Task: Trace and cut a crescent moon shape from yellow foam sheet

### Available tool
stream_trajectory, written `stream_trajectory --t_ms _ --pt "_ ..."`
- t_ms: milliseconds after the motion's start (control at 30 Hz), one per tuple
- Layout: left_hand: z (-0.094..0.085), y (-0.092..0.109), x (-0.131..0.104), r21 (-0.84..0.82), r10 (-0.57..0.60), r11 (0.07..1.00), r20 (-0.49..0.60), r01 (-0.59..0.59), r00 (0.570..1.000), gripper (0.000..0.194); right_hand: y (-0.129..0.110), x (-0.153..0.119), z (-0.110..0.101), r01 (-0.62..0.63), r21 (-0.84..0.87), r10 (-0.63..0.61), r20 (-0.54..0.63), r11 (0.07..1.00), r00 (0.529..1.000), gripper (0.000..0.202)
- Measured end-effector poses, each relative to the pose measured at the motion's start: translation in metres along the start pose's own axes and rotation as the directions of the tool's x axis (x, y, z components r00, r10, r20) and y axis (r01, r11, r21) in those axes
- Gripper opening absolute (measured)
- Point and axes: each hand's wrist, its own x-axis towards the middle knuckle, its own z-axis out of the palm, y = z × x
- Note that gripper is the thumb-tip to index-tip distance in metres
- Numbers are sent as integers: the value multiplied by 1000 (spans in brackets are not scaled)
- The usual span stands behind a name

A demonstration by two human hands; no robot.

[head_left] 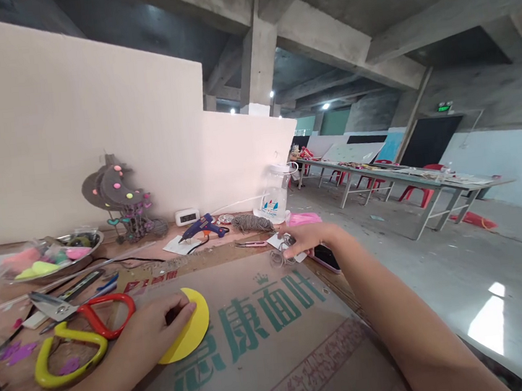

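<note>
A flat yellow piece with a rounded edge (198, 323) is pinched between thumb and fingers of my left hand (165, 324), low over the printed plastic sheet (281, 349). Part of the piece is hidden behind that hand. Farther off to the right, my right hand (309, 238) reaches down with bent fingers at a loose bunch of grey cord (277, 258), beside a white paper piece (301, 257). Its fingertips seem to close on the cord. A phone (326, 258) lies partly under the right wrist. Red-handled and yellow-handled scissors (108, 314) (70, 358) rest left of my left hand.
At the back stand a blue glue gun (203, 226), a grey cord skein (252, 224), a clear plastic jug (275, 191), a small white clock (187, 217) and a moon-shaped ornament (115, 189). A metal bowl (93, 247) holds colourful bits. Long tables (394, 175) stand beyond.
</note>
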Motion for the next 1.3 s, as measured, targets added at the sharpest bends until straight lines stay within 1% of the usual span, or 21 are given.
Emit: stream_trajectory --t_ms 33,100,167,200,233,267,300,333,367,400,500,600,667,733,800,900,1000,1067,1167,1233,1300 --pt "-1 2 0 2 -2 1000 -2 2 1000 38 -4 -1 4 -9 -3 9 128 1000 992 44" --pt "-2 4 0 8 -2 1000 1 2 1000 37 -13 0 14 0 -8 2 247 1000 969 30" --pt "-2 5 1 16 0 1000 2 0 1000 37 -24 3 21 45 -9 -42 238 999 970 17" --pt "-2 5 1 19 2 1000 0 -2 1000 37 -30 6 22 69 -6 -66 210 998 975 16" --pt "-1 5 1 22 3 1000 0 -3 1000 36 -36 11 23 91 -23 -87 134 996 987 19" --pt "-1 5 2 26 2 1000 3 -3 1000 36 -40 16 22 106 -60 -104 21 993 994 25" --pt "0 5 2 30 -1 1000 9 0 1000 35 -44 22 21 108 -111 -120 -103 988 987 29" --pt "1 5 2 31 -3 1000 16 3 1000 35 -45 30 20 96 -167 -131 -216 981 968 31" --pt "1 5 3 32 -4 999 23 4 1000 34 -45 39 19 72 -220 -137 -297 973 945 32" --pt "2 5 3 30 -4 1000 29 4 1000 34 -43 50 19 50 -249 -132 -322 967 937 34" --pt "2 4 4 19 -3 1000 39 2 999 35 -33 88 20 -42 -272 -42 -298 961 954 35" --pt "2 4 4 17 -1 1000 46 0 999 35 -27 124 23 -112 -257 33 -291 960 956 42" --pt "3 3 4 26 0 1000 45 -1 999 34 -27 141 25 -120 -243 49 -281 963 958 45" --pt "3 3 4 34 -2 999 44 0 999 34 -28 148 26 -121 -238 57 -260 964 964 48" --pt "3 3 4 32 -4 999 48 3 999 33 -26 143 25 -130 -244 72 -233 961 970 52" --pt "2 4 5 16 -7 1000 58 7 998 33 -20 120 22 -172 -276 111 -225 946 968 56" --pt "2 4 4 19 -12 1000 57 11 998 34 -12 91 13 -239 -327 153 -267 915 952 45" --pt "1 4 3 32 -13 999 54 11 998 34 -6 73 8 -279 -350 188 -272 894 944 37" --pt "0 5 2 54 -9 999 52 7 999 34 5 55 8 -285 -352 231 -187 892 955 25" --pt "0 6 2 74 -15 997 53 11 998 35 11 50 13 -245 -330 221 -110 912 969 14" --pt "0 7 3 90 -33 996 58 27 998 35 16 48 19 -210 -301 194 -83 930 978 10"
